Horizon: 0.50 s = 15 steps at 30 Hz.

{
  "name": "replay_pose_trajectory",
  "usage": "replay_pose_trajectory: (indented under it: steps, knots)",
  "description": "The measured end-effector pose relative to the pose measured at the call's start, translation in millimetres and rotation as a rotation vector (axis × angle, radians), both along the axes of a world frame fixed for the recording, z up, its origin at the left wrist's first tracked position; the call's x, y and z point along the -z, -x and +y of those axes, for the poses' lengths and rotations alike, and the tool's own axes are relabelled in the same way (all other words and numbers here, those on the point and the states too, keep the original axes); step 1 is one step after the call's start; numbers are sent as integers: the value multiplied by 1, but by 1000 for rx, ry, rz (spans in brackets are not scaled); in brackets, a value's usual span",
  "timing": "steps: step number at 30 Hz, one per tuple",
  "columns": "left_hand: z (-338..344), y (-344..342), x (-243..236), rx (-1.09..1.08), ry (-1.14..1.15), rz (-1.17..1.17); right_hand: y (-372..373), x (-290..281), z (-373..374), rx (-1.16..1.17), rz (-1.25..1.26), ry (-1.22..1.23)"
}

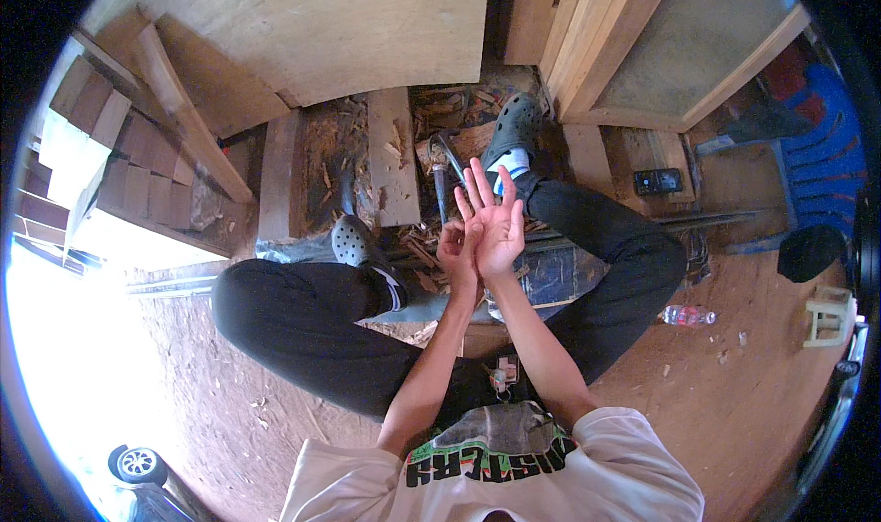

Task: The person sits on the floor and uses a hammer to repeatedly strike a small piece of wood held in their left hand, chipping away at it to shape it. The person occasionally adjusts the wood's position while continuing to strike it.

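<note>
I sit on the ground with both knees bent and my hands raised together in front of me. My right hand [497, 221] is open, with its fingers spread and pointing away from me. My left hand [456, 249] presses against the right hand's side near the wrist, fingers loosely bent, with nothing visible in it. Beyond the fingertips a metal hand tool [444, 151] lies among wood chips [422, 246]. My feet wear grey perforated clogs, the left clog [351, 240] near my left knee and the right clog [515, 123] farther out.
A short plank [393, 155] and a large plywood sheet [321, 35] lie ahead, with stacked boards [138, 145] on the left. To the right are a black device [658, 182], a plastic bottle [686, 315], a blue chair [826, 155], a black cap [811, 251] and a small stool [830, 315].
</note>
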<state>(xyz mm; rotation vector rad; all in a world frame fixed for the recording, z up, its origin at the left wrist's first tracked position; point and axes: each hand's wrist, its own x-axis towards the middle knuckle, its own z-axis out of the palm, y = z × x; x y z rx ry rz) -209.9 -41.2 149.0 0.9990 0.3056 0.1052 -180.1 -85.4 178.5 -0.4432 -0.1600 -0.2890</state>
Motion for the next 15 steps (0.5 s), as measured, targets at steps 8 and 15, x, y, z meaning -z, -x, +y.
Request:
replay_pose_trajectory:
  steps: [8,15]
  knots:
    - [5,57,-57,298,157,287,0,-18,-48,137,-28,10]
    - [90,76,-230,690,1042,251,94,-88,-105,217,-9,144]
